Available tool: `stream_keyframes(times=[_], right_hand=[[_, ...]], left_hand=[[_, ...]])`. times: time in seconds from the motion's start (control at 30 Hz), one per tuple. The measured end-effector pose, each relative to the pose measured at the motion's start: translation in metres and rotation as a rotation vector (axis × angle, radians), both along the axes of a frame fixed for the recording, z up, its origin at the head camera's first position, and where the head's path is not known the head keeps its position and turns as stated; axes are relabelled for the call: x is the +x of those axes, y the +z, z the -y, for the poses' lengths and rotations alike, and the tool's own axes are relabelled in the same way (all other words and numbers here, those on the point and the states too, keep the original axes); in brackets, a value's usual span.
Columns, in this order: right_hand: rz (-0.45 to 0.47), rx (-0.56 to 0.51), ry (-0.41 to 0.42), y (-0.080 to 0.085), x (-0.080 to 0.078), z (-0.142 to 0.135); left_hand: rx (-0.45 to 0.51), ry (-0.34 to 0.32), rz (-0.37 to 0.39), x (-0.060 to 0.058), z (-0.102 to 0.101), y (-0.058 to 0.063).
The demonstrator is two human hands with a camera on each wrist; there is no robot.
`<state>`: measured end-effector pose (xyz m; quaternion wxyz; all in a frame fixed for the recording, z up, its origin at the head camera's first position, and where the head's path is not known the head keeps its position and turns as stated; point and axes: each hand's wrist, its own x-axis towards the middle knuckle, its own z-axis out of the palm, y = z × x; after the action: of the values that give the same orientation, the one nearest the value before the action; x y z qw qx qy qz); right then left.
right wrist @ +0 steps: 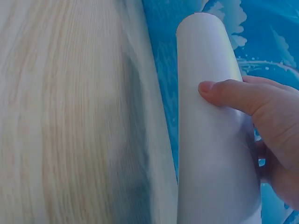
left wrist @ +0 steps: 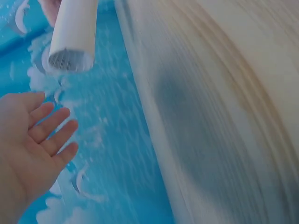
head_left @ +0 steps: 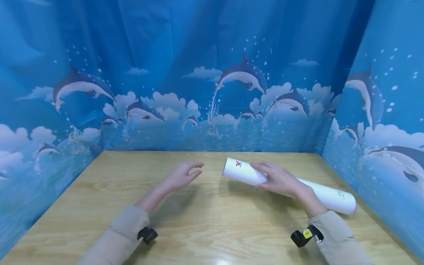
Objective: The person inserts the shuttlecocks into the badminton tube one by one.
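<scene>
A long white tube (head_left: 326, 195) with a small red mark near its left end slants over the wooden table in the head view. My right hand (head_left: 278, 178) grips it around its middle-left part, the left end raised. In the right wrist view the thumb of the right hand (right wrist: 275, 126) lies across the tube (right wrist: 210, 154). Facing the raised end, my left hand (head_left: 182, 176) is in the air with relaxed fingers, apart from the tube. The left wrist view shows the left hand's (left wrist: 32, 149) bare palm and the tube's (left wrist: 74, 32) grey, textured end.
The wooden table (head_left: 205, 228) reaches back to a blue curtain (head_left: 185, 55) printed with dolphins and clouds. A second curtain side (head_left: 391, 110) stands along the right edge, close to the tube's lower end. Each wrist wears a black strap-mounted device (head_left: 147, 235).
</scene>
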<state>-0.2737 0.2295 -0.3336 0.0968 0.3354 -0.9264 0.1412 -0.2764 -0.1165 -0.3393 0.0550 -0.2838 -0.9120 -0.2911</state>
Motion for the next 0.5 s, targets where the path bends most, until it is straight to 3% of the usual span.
stream_keyframes(times=[0.27,0.5], right_hand=[[0.095,0.084,-0.066,-0.004,-0.013,-0.010],[0.125,0.130,-0.095,-0.008,-0.019,-0.015]], left_hand=[[-0.129,0.177,-0.127,-0.012,0.037,-0.004],[-0.310,0.267,-0.249,-0.014,0.061,-0.007]])
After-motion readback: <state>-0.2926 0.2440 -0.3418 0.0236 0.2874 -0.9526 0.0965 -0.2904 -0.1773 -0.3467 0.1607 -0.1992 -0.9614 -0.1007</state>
